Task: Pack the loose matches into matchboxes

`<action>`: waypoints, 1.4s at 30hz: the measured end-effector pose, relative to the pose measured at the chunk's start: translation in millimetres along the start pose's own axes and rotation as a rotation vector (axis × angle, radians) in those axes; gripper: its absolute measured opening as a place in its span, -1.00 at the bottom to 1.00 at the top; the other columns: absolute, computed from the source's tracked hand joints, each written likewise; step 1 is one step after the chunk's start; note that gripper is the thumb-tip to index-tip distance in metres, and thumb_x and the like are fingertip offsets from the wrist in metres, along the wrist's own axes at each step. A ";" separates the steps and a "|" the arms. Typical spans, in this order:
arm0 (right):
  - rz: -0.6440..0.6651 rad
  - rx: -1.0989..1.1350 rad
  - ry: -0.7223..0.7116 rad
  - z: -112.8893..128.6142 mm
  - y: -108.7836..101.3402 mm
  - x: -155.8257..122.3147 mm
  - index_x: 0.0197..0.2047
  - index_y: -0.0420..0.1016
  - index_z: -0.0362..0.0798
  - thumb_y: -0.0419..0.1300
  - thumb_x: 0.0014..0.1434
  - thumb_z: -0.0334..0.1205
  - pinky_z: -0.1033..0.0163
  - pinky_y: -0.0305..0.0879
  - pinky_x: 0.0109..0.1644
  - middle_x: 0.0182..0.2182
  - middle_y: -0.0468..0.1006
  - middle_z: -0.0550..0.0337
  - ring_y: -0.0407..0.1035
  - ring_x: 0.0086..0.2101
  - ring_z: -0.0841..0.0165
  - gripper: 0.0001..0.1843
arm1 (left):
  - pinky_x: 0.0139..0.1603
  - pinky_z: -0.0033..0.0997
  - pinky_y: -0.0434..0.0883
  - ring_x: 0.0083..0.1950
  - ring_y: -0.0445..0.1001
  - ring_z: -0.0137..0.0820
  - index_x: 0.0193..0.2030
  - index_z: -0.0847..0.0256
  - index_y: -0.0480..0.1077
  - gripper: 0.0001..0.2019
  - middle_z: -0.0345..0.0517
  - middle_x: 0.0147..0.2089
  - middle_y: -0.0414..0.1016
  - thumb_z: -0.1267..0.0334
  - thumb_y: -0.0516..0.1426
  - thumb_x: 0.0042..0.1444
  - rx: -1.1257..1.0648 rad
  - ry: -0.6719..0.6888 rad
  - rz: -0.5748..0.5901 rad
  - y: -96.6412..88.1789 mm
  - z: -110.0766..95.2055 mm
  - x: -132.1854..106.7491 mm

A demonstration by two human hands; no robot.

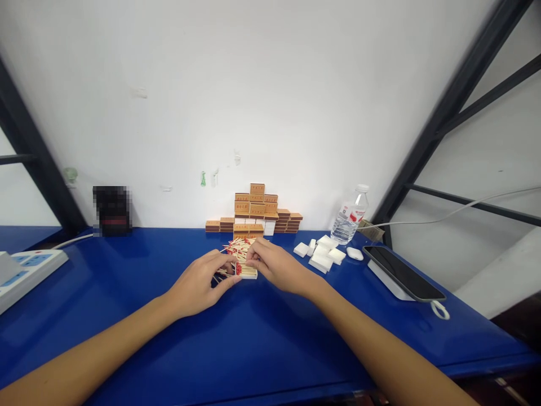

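A white matchbox tray (pixel 249 276) partly filled with red-headed matches lies on the blue table between my hands. My left hand (pixel 205 281) grips its left end, thumb at the near side and fingers behind. Over the right end, my right hand (pixel 270 264) is closed in a pinch, fingertips close to the matches; what sits between them is hidden. Just behind the tray is a loose heap of matches (pixel 240 246), partly covered by my hands. Some match sticks also show under my left fingers.
Orange-brown matchboxes (pixel 256 208) are stacked against the wall. To the right lie several white trays (pixel 321 261), a white earbud case (pixel 354 254), a water bottle (pixel 350 217) and a propped phone (pixel 403 272). A power strip (pixel 31 270) lies at the left.
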State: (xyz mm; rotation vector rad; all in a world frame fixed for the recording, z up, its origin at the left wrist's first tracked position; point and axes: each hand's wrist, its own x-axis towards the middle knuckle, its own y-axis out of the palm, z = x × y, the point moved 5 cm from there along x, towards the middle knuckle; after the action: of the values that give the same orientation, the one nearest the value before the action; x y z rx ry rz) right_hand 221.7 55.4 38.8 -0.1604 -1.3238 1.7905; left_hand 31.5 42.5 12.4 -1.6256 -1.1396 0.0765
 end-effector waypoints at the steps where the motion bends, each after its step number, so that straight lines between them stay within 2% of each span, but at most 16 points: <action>1: 0.013 -0.005 -0.002 -0.1 1.2 -0.1 -0.19 0.34 -0.03 0.12 0.42 -0.37 0.24 0.23 -0.13 -0.19 0.42 0.15 0.32 -0.22 0.33 -0.91 | -0.07 -0.24 0.51 -0.14 0.55 -0.29 0.15 0.11 0.46 -0.66 -0.09 -0.13 0.52 -0.01 0.15 0.37 0.001 0.001 0.002 0.1 -0.1 0.5; 3: 0.012 0.001 -0.010 -0.8 2.3 -0.1 -0.19 0.34 -0.03 0.13 0.42 -0.35 0.24 0.24 -0.12 -0.19 0.42 0.15 0.33 -0.21 0.33 -0.91 | -0.07 -0.25 0.51 -0.14 0.55 -0.29 0.14 0.11 0.47 -0.66 -0.09 -0.14 0.52 -0.01 0.15 0.37 -0.007 -0.003 0.001 0.2 0.0 1.5; 6: -0.060 0.023 -0.023 -5.1 -1.0 0.4 -0.16 0.34 -0.03 0.12 0.44 -0.32 0.25 0.24 -0.14 -0.19 0.42 0.17 0.33 -0.25 0.36 -0.93 | -0.08 -0.27 0.51 -0.16 0.55 -0.31 0.13 0.12 0.46 -0.67 -0.11 -0.14 0.54 0.00 0.17 0.36 -0.022 -0.016 -0.011 0.5 0.4 2.2; 11: -0.149 -0.077 0.049 -26.3 -12.7 0.5 -0.16 0.36 -0.03 0.12 0.44 -0.31 0.26 0.23 -0.17 -0.18 0.45 0.15 0.34 -0.24 0.35 -0.94 | -0.14 -0.29 0.48 -0.17 0.53 -0.30 0.07 0.13 0.47 -0.70 -0.12 -0.18 0.55 0.01 0.17 0.36 0.033 -0.021 -0.070 -1.9 2.7 2.4; 14: -0.101 -0.197 0.148 -42.6 -15.0 -0.4 -0.20 0.38 -0.05 0.14 0.40 -0.35 0.24 0.21 -0.18 -0.20 0.47 0.11 0.35 -0.25 0.33 -0.93 | -0.15 -0.26 0.45 -0.18 0.50 -0.28 0.05 0.12 0.47 -0.71 -0.15 -0.22 0.56 0.00 0.16 0.36 0.111 -0.059 -0.178 -9.3 7.8 3.6; 17: 0.005 -0.207 0.209 -50.4 -6.8 -1.5 -0.26 0.41 -0.06 0.18 0.34 -0.38 0.26 0.20 -0.21 -0.24 0.49 0.13 0.35 -0.29 0.34 -0.90 | -0.16 -0.26 0.43 -0.19 0.48 -0.27 0.05 0.11 0.47 -0.70 -0.16 -0.22 0.58 -0.02 0.16 0.36 0.143 -0.112 -0.258 -16.1 12.6 4.8; 22: 0.057 -0.127 0.159 -34.4 15.1 -0.3 -0.27 0.46 -0.07 0.20 0.32 -0.36 0.28 0.22 -0.18 -0.26 0.51 0.15 0.37 -0.28 0.36 -0.91 | -0.16 -0.27 0.42 -0.17 0.47 -0.27 0.03 0.10 0.49 -0.71 -0.16 -0.20 0.59 -0.03 0.16 0.36 0.150 -0.121 -0.292 -19.1 13.7 4.8; 25: 0.069 -0.152 0.135 -27.0 19.0 1.1 -0.25 0.49 -0.07 0.22 0.33 -0.33 0.27 0.24 -0.16 -0.25 0.52 0.14 0.40 -0.25 0.35 -0.93 | -0.16 -0.27 0.42 -0.19 0.47 -0.28 0.03 0.10 0.49 -0.72 -0.16 -0.18 0.59 -0.02 0.16 0.36 0.147 -0.113 -0.278 -16.9 14.2 3.9; 27: 0.027 -0.202 0.126 -29.2 10.2 2.3 -0.22 0.50 -0.06 0.21 0.35 -0.29 0.27 0.24 -0.14 -0.22 0.53 0.12 0.41 -0.24 0.34 -0.92 | -0.16 -0.26 0.43 -0.20 0.47 -0.28 0.04 0.11 0.48 -0.71 -0.15 -0.19 0.59 -0.01 0.16 0.36 0.149 -0.102 -0.265 -15.2 13.7 3.6; 30: -0.080 -0.346 0.183 -46.7 -18.3 1.8 -0.20 0.50 -0.06 0.15 0.40 -0.26 0.25 0.23 -0.17 -0.21 0.53 0.09 0.41 -0.25 0.32 -0.86 | -0.13 -0.23 0.45 -0.18 0.48 -0.27 0.06 0.12 0.49 -0.70 -0.14 -0.20 0.57 -0.01 0.16 0.36 0.145 -0.063 -0.246 -13.2 9.7 3.7; 35: -0.101 -0.609 0.456 -100.2 -69.2 -15.6 -0.21 0.52 -0.10 0.21 0.36 -0.26 0.20 0.18 -0.22 -0.17 0.54 -0.04 0.45 -0.25 0.21 -0.89 | -0.13 -0.23 0.49 -0.15 0.49 -0.26 0.00 0.13 0.51 -0.72 -0.09 -0.17 0.55 -0.01 0.16 0.37 0.117 0.017 -0.209 -11.0 1.2 3.8; 38: -0.164 -0.583 0.592 -126.7 -88.8 -30.6 -0.25 0.56 -0.11 0.24 0.32 -0.26 0.18 0.19 -0.19 -0.19 0.56 -0.08 0.47 -0.20 0.16 -0.88 | -0.15 -0.24 0.49 -0.15 0.48 -0.27 -0.04 0.13 0.51 -0.73 -0.09 -0.17 0.54 -0.01 0.17 0.36 0.104 0.014 -0.193 -10.2 1.7 3.5; 42: -0.263 -0.490 0.677 -146.9 -98.5 -33.5 -0.24 0.60 -0.08 0.24 0.30 -0.22 0.22 0.22 -0.17 -0.22 0.62 -0.02 0.50 -0.18 0.19 -0.86 | -0.14 -0.26 0.49 -0.12 0.48 -0.27 -0.06 0.12 0.51 -0.76 -0.10 -0.17 0.53 0.01 0.19 0.35 0.075 0.017 -0.185 -8.4 2.7 3.0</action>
State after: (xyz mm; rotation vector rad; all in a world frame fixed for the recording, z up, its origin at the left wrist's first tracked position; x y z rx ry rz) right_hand 380.0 141.0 45.1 -0.7522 -1.1766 1.0213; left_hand 26.3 46.0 19.3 -1.4455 -1.2542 -0.0146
